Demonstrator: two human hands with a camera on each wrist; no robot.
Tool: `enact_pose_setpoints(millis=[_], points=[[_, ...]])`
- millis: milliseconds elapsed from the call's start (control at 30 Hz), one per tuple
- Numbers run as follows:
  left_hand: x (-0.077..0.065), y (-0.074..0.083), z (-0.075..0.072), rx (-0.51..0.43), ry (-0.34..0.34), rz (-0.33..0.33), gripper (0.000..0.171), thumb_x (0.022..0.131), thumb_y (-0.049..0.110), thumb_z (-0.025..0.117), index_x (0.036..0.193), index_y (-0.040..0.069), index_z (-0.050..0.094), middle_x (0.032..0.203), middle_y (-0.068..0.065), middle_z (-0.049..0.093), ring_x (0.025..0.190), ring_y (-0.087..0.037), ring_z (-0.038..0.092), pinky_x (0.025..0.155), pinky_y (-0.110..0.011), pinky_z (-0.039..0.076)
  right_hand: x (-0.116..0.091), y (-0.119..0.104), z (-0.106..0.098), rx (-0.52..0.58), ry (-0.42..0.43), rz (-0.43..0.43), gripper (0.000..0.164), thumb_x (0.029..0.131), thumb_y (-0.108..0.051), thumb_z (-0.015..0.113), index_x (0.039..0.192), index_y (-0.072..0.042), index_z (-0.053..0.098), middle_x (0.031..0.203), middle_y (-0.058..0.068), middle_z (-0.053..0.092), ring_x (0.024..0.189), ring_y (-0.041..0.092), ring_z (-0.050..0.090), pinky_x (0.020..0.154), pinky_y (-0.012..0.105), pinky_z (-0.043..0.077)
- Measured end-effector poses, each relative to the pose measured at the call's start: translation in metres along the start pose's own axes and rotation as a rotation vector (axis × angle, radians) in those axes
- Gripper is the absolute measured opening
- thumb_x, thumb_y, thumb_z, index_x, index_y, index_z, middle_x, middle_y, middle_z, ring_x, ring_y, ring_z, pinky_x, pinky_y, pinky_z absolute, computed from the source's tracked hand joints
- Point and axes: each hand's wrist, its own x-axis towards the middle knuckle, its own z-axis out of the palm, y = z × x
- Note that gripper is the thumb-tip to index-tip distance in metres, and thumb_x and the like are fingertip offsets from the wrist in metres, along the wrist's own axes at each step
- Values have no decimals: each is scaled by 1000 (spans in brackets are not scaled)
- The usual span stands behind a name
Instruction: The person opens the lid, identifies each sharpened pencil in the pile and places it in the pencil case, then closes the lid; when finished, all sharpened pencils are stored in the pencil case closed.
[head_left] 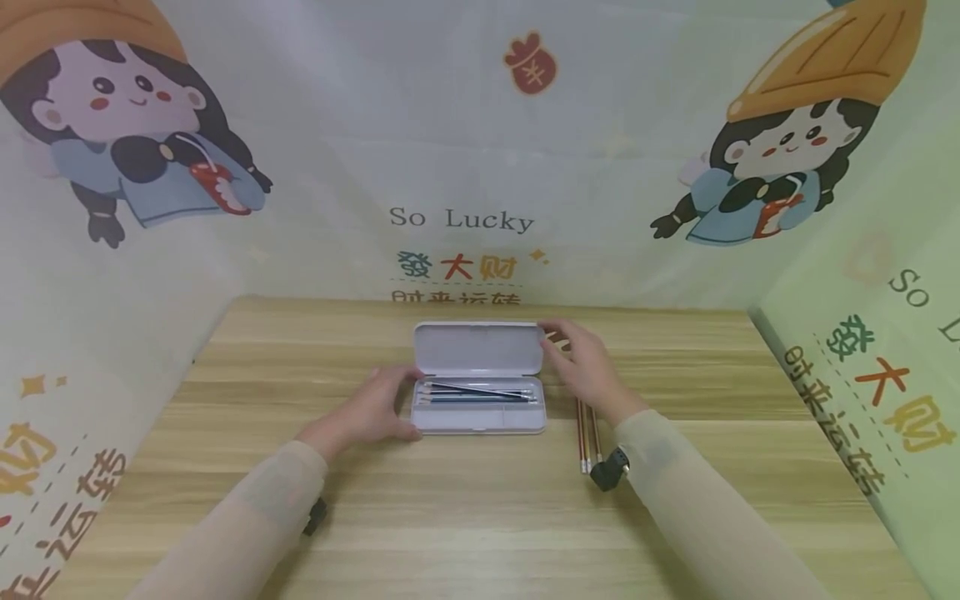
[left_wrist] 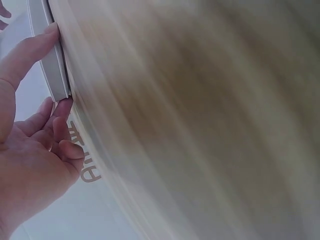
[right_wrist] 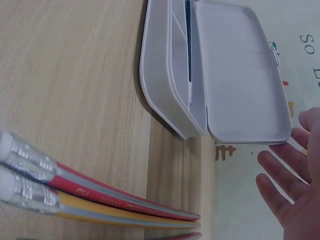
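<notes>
A white pencil case (head_left: 480,421) sits with its lid (head_left: 478,348) raised at the back. Several dark and blue pencils (head_left: 476,392) lie in its rear compartment. My left hand (head_left: 375,407) holds the case's left end, thumb at the front corner and fingers round the back. In the left wrist view, that thumb (left_wrist: 37,47) presses the side of the case. My right hand (head_left: 588,367) is at the lid's upper right corner, its fingertips right at the edge. In the right wrist view, the fingers (right_wrist: 290,170) spread loosely beside the lid.
Right of the case, under my right forearm, lie a red pencil (right_wrist: 115,192), a yellow pencil (right_wrist: 120,212) and another partly hidden one. The wooden table (head_left: 465,517) is enclosed at the back and sides by a printed cloth (head_left: 330,167).
</notes>
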Motion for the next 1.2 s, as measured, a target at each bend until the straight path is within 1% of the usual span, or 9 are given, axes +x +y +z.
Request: enact_pose_setpoints(millis=[167,300,533,667,800,900,967,1100,1200], points=[[1,2,-1,13,9,8,91,63,17,96,140,-5,53,142,-24,58,129,-39,48,117,-56,40,-2,-3,-4,-14,35,16,33,105,-18,57,134,-2,62,124,15,71,110,30,68,96,44,59],[0,3,0,14,23,-3,92,61,16,96,139,-7,53,138,-25,59,126,-39,49,115,-56,42,-3,-4,-6,-36,42,20,29,105,-19,59,129,-6,67,118,12,73,105,27,69,92,41,60],[0,4,1,14,27,-29,92,61,17,97,139,-7,54,136,-22,61,126,-38,50,115,-54,42,-9,-6,-9,-1,48,12,19,103,-22,63,114,-8,71,106,8,75,97,23,69,88,41,61],[0,5,1,14,26,-46,92,60,17,97,138,-8,54,135,-22,61,128,-39,50,116,-54,42,-14,-7,-12,4,8,33,15,101,-27,66,106,-14,72,102,3,75,95,19,68,88,40,59],[0,3,-1,18,28,-53,90,61,19,97,136,-9,54,134,-22,62,128,-39,50,116,-54,42,-18,-6,-14,10,-45,48,16,99,-31,68,104,-17,73,97,-1,74,90,17,65,80,36,57],[-1,1,-2,13,23,-60,91,62,21,97,136,-9,53,133,-22,62,129,-39,50,117,-54,41,-20,-4,-15,26,-79,38,14,98,-31,71,101,-18,74,95,-2,74,87,18,64,75,35,56],[-2,1,-2,4,18,-67,95,62,21,97,138,-11,51,135,-24,61,130,-40,49,117,-55,40,-22,-2,-15,30,-101,28,12,97,-30,72,100,-18,75,96,-3,74,87,17,65,77,35,56],[-3,-1,-3,-34,12,-77,104,61,23,98,144,-12,45,137,-25,58,132,-42,47,119,-57,38,-26,4,-16,38,-152,-9,9,95,-27,75,99,-20,76,98,-5,74,92,15,66,86,40,57],[-2,-3,-3,-46,7,-59,105,61,23,98,146,-9,44,140,-24,57,134,-43,46,119,-58,37,-29,7,-17,45,-179,-32,7,93,-26,76,98,-21,76,98,-6,74,93,13,66,88,43,57]])
